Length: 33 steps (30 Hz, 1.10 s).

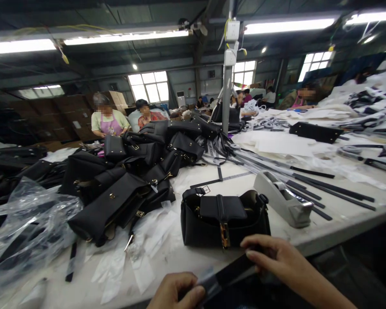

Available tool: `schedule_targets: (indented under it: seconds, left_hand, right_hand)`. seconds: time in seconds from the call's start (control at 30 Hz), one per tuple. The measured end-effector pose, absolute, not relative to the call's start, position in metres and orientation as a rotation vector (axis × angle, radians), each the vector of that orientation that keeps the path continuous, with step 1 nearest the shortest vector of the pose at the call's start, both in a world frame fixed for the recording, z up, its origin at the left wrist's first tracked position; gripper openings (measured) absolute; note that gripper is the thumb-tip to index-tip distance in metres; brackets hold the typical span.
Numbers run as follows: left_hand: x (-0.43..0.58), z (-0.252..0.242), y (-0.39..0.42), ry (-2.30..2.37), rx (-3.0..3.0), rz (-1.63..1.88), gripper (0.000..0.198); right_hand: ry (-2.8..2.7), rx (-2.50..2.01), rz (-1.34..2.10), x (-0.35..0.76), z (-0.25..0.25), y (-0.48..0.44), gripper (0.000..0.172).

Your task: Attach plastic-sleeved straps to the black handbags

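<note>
Between my two hands a black strap [233, 271] is stretched at the table's front edge, with clear plastic film around its left end. My left hand [178, 292] pinches that film-covered end. Near the other end, my right hand [270, 255] closes on the strap between thumb and fingers. Just behind it a black handbag [199, 223] stands upright, its top open, with a flap and a tortoiseshell-and-gold clasp at the front. A grey tape dispenser [281, 199] sits to the right of the bag.
A heap of black handbags [112, 193] fills the left side, beside crumpled clear plastic [35, 219]. Long black straps [334, 189] lie across the right of the white table [176, 266]. A metal post [226, 94] rises behind. Several people work at the far side.
</note>
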State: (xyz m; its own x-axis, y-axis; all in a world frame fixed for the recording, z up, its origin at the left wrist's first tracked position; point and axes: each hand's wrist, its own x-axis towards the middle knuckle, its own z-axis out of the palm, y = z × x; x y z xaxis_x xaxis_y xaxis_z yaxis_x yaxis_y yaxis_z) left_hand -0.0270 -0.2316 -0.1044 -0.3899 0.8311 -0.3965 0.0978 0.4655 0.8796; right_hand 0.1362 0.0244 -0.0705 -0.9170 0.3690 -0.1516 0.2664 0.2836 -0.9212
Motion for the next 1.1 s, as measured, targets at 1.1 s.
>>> schedule_targets:
  seconds: [1.1]
  left_hand:
    - [-0.027, -0.071, -0.24, 1.568, 0.605, 0.904, 0.041]
  right_hand:
    - [-1.243, -1.029, 2.025, 0.17, -0.126, 0.042, 0.036]
